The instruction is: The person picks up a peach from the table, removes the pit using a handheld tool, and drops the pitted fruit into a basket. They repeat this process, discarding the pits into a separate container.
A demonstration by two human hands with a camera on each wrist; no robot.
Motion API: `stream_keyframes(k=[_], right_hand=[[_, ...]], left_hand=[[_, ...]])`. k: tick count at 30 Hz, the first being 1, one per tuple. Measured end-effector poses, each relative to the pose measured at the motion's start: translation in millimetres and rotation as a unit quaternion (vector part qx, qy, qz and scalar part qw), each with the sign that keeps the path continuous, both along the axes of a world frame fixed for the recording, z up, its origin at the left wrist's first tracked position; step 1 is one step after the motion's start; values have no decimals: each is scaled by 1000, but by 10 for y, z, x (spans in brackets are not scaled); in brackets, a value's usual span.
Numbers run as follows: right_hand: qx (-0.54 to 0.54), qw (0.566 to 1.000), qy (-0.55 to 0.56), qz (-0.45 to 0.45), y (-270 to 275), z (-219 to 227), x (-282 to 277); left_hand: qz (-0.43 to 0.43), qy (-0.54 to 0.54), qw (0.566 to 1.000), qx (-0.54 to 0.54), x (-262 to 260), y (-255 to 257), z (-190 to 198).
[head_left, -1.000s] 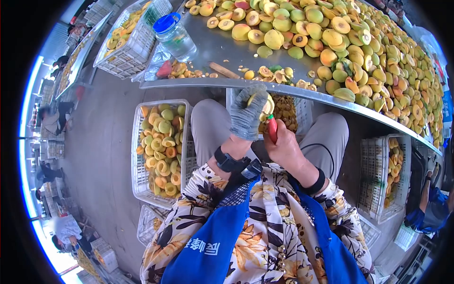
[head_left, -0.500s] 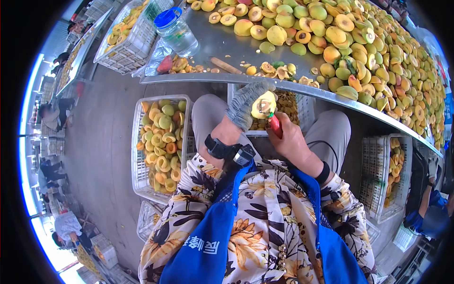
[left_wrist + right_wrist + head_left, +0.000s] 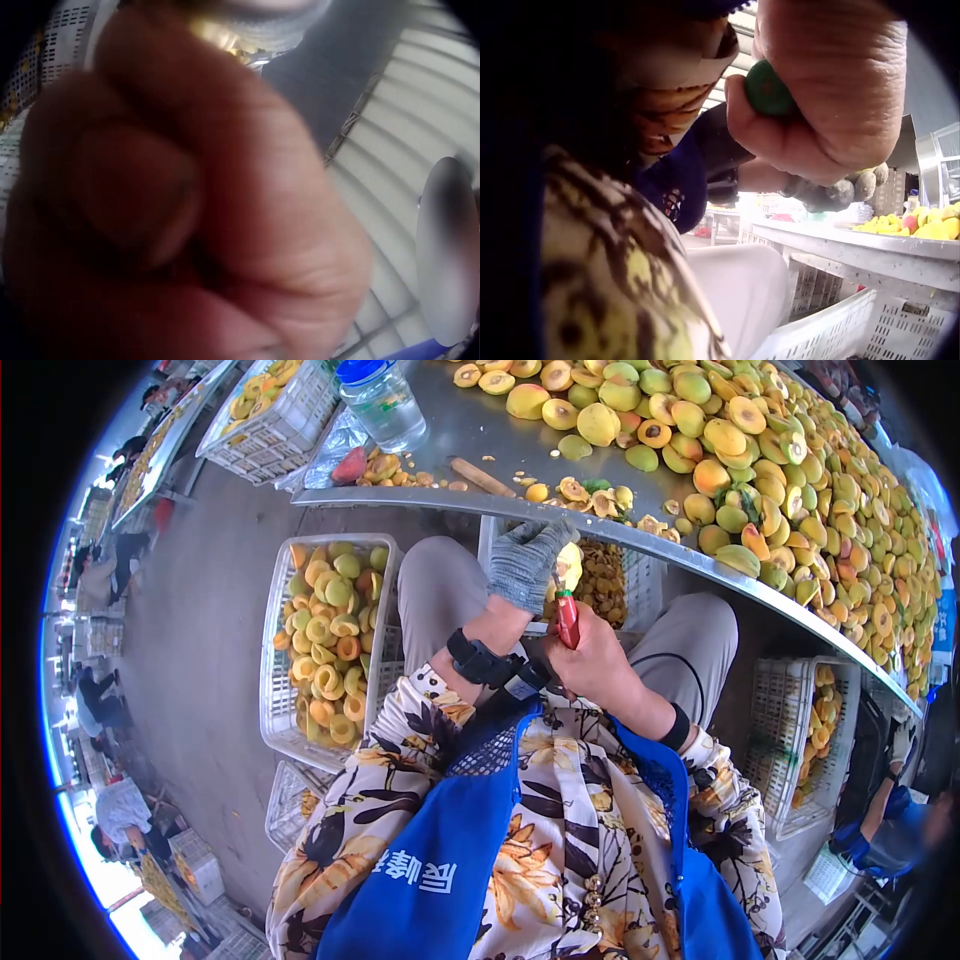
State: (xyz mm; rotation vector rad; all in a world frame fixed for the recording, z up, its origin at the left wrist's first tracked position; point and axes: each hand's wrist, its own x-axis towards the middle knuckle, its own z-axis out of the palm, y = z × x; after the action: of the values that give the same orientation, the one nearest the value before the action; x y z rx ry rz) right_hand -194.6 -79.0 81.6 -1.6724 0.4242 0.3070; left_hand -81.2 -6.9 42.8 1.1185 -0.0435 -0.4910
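In the head view, my left hand, in a grey knit glove, holds a yellow peach half just in front of the table edge. My bare right hand grips a red-handled tool with a green collar, whose tip meets the fruit; the blade is hidden. The handle's green butt pokes from the curled right fingers in the right wrist view, with gloved fingers behind. A bare fist, close and blurred, fills much of the left wrist view. Below both hands stands a crate of brown fruit scraps.
The metal table bears a large heap of peaches, a blue-lidded water jug, a wooden stick and scraps along its edge. Crates of fruit halves stand at left and right. Another person sits at far right.
The fruit half, its cut face turned up half a second ago, is now tilted and shows narrower. Both hands stay together at the table edge, and the head view has shifted slightly.
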Motion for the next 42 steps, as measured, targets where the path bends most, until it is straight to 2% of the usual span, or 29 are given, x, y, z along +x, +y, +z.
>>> stream_keyframes(k=[1, 2, 3, 4, 5, 6, 8, 10, 11, 13, 15, 16, 17, 18, 19, 20, 21, 24, 25, 27, 29, 30, 34, 37, 38, 39, 40, 41, 42], right_hand=[[-1, 1000, 0, 7, -5, -69, 2], [-112, 989, -95, 15, -2, -127, 2], [-219, 957, -186, 23, -1, -167, -25], [-219, 957, -186, 27, -21, -200, -39], [-223, 954, -197, 38, -46, -233, -36], [-225, 952, -204, 49, -51, -264, -60], [-186, 962, -194, 43, -47, -258, -52], [-147, 971, -184, 37, -51, -223, -35], [-91, 987, -125, 49, -64, -190, -19], [-38, 995, -62, 64, -73, -195, -20], [-106, 986, -125, 41, -56, -300, -21], [-106, 986, -126, 40, -56, -383, -18], [-151, 963, -222, 33, -47, -391, 23], [-196, 928, -317, 25, -59, -377, 61], [-197, 927, -318, 26, -105, -350, 65], [-117, 970, -209, 39, -168, -302, 53], [-35, 994, -96, 50, -182, -230, 59], [-44, 994, -82, 62, -143, -260, 58], [-44, 994, -80, 62, -129, -277, 52], [-153, 968, -188, 60, -114, -321, 13], [-197, 961, -179, 80, -143, -345, -25], [-239, 950, -171, 103, -153, -340, -38], [-218, 958, -146, 115, -181, -346, -63], [-137, 961, -198, 134, -201, -342, -74], [-51, 983, -98, 149, -205, -197, -52], [35, 986, 4, 161, -202, -120, -42], [36, 986, 6, 162, -191, -126, -44], [51, 987, 23, 150, -184, -128, -34], [67, 988, 39, 137, -174, -129, -30]], left_hand=[[-33, -53, 998, -14, 42, 30, -110], [-27, -53, 998, -13, 76, 83, -56], [-130, 71, 987, -57, 86, 149, 40], [-232, 190, 949, -102, 118, 184, 94], [-255, 203, 938, -116, 182, 189, -56], [-254, 206, 938, -116, 131, 189, -54], [-107, 8, 993, -52, 7, 151, -19], [-66, -16, 997, -28, -23, 110, -43], [-27, -42, 999, -4, -26, 97, -55], [-30, -20, 999, -32, -22, 89, -91], [-36, -1, 998, -59, 23, 76, -105], [-76, 82, 989, -97, 59, 71, -101], [-114, 163, 970, -136, 91, 61, -93], [-114, 161, 971, -137, 122, 52, -95], [-120, 170, 960, -185, 146, 57, -110], [-125, 180, 948, -231, 162, 73, -119], [-179, 154, 948, -212, 137, 136, 22], [-113, 172, 963, -176, 100, 85, -97], [-120, 192, 959, -167, 101, 99, -127], [-143, 202, 959, -135, 98, 127, -86], [-192, 249, 944, -98, 85, 168, 71], [-193, 250, 944, -98, 66, 168, 61], [-173, 170, 969, -47, -8, 180, -41], [-120, 6, 993, -6, -83, 184, -147], [-120, 6, 993, -6, -61, 190, -222], [-121, -86, 989, 27, -28, 202, -331], [-120, -177, 975, 61, -18, 214, -439], [-120, -177, 975, 61, -18, 200, -378], [-138, -59, 988, 36, -10, 178, -296]])
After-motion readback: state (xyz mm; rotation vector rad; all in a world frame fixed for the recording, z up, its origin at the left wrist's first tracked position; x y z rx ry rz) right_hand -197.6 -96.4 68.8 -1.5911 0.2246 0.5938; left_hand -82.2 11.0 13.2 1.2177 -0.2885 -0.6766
